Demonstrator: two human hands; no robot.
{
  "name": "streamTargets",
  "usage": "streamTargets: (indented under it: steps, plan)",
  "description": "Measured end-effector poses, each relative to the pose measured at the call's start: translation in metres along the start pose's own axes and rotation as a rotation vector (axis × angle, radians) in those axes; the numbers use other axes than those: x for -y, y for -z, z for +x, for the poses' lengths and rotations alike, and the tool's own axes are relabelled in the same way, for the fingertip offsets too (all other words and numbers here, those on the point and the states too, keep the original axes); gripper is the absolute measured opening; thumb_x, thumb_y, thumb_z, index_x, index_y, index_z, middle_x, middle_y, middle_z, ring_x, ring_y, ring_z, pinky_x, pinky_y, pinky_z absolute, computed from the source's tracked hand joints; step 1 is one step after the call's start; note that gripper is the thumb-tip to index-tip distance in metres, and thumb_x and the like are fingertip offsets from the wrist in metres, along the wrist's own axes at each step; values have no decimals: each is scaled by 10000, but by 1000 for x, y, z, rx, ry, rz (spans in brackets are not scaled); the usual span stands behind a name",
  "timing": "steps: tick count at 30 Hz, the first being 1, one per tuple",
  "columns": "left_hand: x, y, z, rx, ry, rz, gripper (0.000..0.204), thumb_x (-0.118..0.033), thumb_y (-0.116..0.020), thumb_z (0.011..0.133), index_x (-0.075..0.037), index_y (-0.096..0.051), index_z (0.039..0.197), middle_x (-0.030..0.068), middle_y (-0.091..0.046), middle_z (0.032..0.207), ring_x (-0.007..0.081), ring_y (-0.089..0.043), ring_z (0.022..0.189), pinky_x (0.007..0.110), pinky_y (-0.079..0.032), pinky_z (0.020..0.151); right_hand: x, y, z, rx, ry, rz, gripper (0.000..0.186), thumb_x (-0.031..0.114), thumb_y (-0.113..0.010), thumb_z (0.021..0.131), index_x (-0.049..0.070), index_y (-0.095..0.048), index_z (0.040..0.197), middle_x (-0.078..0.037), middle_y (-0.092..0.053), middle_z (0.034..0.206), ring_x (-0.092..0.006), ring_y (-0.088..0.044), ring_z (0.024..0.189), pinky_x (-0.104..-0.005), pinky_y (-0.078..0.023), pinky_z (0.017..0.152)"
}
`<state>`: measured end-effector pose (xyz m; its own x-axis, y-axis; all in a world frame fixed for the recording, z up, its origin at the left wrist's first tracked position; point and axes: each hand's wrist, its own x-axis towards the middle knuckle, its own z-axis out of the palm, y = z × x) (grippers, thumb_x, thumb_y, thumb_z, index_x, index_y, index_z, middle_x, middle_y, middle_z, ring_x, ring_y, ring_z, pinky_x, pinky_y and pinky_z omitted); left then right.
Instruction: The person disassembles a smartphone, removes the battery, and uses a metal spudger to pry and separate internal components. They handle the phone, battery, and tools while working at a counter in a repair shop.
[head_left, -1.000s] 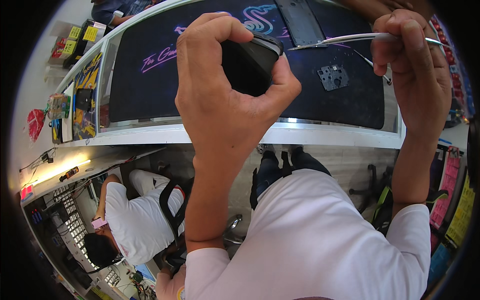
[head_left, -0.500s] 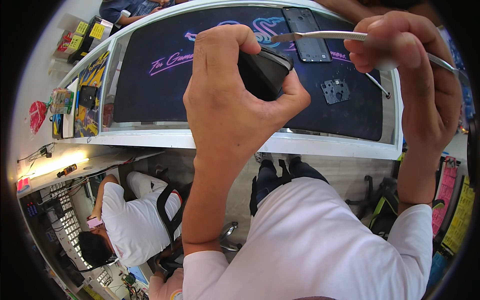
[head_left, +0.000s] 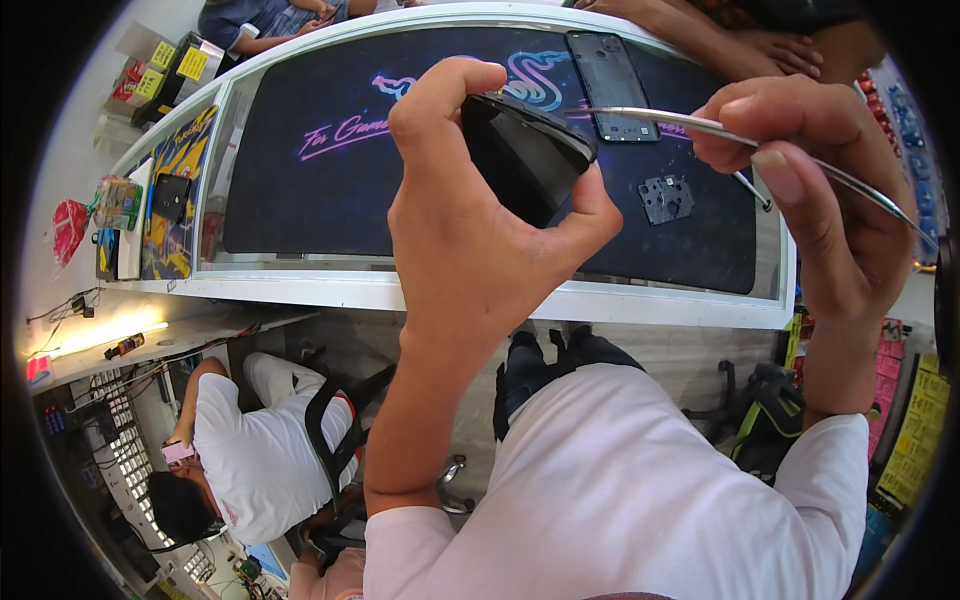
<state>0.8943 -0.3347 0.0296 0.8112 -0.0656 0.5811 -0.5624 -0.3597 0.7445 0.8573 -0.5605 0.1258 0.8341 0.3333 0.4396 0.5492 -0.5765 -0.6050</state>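
Note:
My left hand (head_left: pixel 475 230) grips a black phone (head_left: pixel 515 150) by its edges, thumb on the near side and fingers over the far side. The phone is tilted above the mat, its glossy dark face partly showing. Between the thumb and fingers of my right hand (head_left: pixel 825 190) is a thin metal pry tool (head_left: pixel 680 120). Its narrow tip points left, close to the phone's far edge; whether they touch, I cannot tell. Beyond lies an empty black phone back cover (head_left: pixel 612 80). A small dark phone inner plate (head_left: pixel 666 200) with cutouts rests nearer on the mat.
A dark printed mat (head_left: pixel 320 200) covers the glass counter with a white frame (head_left: pixel 640 302). A slim rod-like tool (head_left: pixel 752 190) lies at its right. Another person's arms (head_left: pixel 690 35) rest across the far edge. A seated person (head_left: pixel 265 440) is at lower left.
The phone has tilted in my left hand, showing more of its glossy face. My right hand has lowered slightly, and the pry tool has turned edge-on with its tip lower.

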Motion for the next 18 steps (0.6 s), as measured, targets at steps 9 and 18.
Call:
streamTargets:
  steps: [9,18]
  plan:
    - [0,-2,-5,-33,-46,2,807,-35,-858,733,-35,-386,1387,176,-574,1311,274,-634,1207,412,-509,1094,10,-3,5,62,43,-9,199,96,-604,1071,-63,-667,1175,-216,-718,1125,-216,-733,951,-322,-599,868]
    - [6,-9,-16,-83,-97,-31,870,-168,-953,747,-42,-384,1393,189,-562,1329,308,-611,1269,432,-470,1158,13,-15,8,105,236,-53,187,33,-696,993,-7,-679,1175,-212,-758,1064,-263,-742,903,-343,-579,797]
